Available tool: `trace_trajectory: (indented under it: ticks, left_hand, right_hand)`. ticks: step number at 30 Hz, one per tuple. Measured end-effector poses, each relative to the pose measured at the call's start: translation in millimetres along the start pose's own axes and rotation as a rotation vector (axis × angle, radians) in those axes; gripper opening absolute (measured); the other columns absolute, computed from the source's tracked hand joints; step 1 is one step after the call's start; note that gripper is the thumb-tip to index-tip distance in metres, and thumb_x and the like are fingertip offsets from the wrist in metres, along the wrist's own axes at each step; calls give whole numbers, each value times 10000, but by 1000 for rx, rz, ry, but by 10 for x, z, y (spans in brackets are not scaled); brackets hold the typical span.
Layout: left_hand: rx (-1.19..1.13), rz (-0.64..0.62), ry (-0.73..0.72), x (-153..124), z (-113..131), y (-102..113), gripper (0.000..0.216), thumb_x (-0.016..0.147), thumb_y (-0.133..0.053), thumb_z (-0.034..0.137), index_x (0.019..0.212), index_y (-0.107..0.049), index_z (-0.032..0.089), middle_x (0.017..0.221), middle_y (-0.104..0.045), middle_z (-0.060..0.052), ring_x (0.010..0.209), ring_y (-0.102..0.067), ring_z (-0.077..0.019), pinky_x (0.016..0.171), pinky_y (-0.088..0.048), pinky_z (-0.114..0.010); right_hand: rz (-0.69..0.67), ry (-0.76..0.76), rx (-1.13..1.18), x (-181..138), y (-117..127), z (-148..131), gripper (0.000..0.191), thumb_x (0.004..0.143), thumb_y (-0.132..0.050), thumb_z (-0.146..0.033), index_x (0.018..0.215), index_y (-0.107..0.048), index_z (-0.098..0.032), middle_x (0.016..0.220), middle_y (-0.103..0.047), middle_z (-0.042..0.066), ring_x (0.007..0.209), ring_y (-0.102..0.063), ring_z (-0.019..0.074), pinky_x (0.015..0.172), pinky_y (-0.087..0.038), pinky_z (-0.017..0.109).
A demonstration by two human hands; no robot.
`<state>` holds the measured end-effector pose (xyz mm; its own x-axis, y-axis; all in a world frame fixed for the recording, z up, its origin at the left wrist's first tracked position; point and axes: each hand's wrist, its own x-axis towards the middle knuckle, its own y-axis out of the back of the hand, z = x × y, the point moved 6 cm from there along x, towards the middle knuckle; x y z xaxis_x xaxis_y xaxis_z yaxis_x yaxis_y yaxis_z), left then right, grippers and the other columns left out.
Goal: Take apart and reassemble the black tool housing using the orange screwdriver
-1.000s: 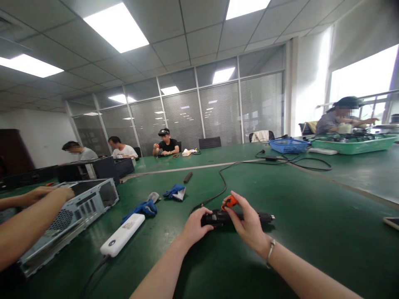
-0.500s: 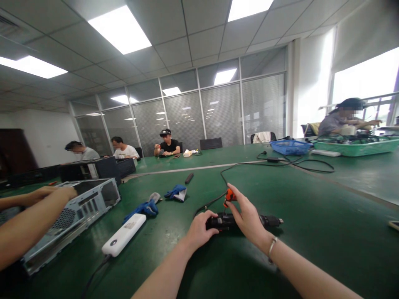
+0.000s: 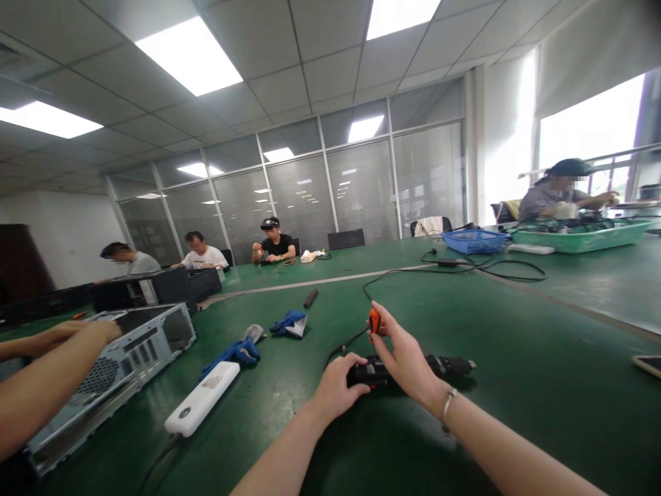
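A black power tool (image 3: 444,365) lies on its side on the green table (image 3: 516,386), its metal tip pointing right. My left hand (image 3: 338,389) is closed round the tool's rear end. My right hand (image 3: 405,358) rests over the tool's middle and pinches a small orange part (image 3: 374,320) between thumb and fingers, just above the tool. A black cable (image 3: 343,342) runs from the tool's rear towards the far side of the table.
A white power strip (image 3: 201,399), blue gloves (image 3: 232,351) and an open computer case (image 3: 124,358) lie to the left, where another person's arms (image 3: 46,379) reach in. A blue basket (image 3: 475,241), a green tray (image 3: 583,238) and seated people are farther back.
My right hand has lifted the orange part slightly and turned it more upright. The tool sits a little farther right in view. My left hand keeps its hold.
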<state>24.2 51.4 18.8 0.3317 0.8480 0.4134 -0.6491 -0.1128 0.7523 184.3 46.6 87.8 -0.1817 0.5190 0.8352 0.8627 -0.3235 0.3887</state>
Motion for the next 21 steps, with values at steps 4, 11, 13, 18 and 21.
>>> trace_trajectory:
  ticks: [4, 11, 13, 18, 21]
  left_hand:
    - [-6, 7, -6, -3, 1, 6, 443, 662, -793, 195, 1063, -610, 240, 1050, -663, -30, 965, -605, -240, 893, -441, -347]
    - [17, -14, -9, 1, 0, 11, 452, 668, -791, 214, 1080, -606, 239, 1061, -666, -29, 966, -608, -242, 880, -445, -343]
    - [22, -20, -12, 1, 6, 12, 457, 667, -793, 216, 1082, -605, 236, 1060, -667, -28, 964, -608, -238, 880, -445, -339]
    - [13, -24, -9, 1, 18, 20, 457, 667, -793, 207, 1084, -609, 231, 1066, -669, -26, 973, -609, -233, 896, -436, -335]
    - [10, -28, -5, 3, 17, 22, 453, 670, -790, 216, 1086, -612, 232, 1061, -670, -27, 965, -611, -233, 888, -440, -334]
  right_hand:
    - [-22, 29, -84, -20, -3, 20, 503, 907, -515, -262, 1390, -378, -239, 1007, -617, 84, 872, -635, 238, 776, -554, 412]
    - [-35, 43, 14, -53, -43, -26, 550, 929, -432, -192, 1449, -260, -238, 1177, -589, 100, 1021, -611, 219, 884, -525, 391]
    - [-12, 32, -20, -54, -22, -23, 533, 916, -481, -231, 1421, -312, -242, 1155, -592, 99, 1008, -607, 234, 868, -527, 405]
    - [8, 59, -16, -64, -9, -19, 472, 931, -436, -212, 1394, -353, -241, 1095, -614, 92, 955, -618, 223, 820, -540, 374]
    - [6, 79, -35, -73, -14, -48, 507, 939, -413, -199, 1431, -293, -227, 1164, -598, 106, 1021, -600, 227, 866, -522, 387]
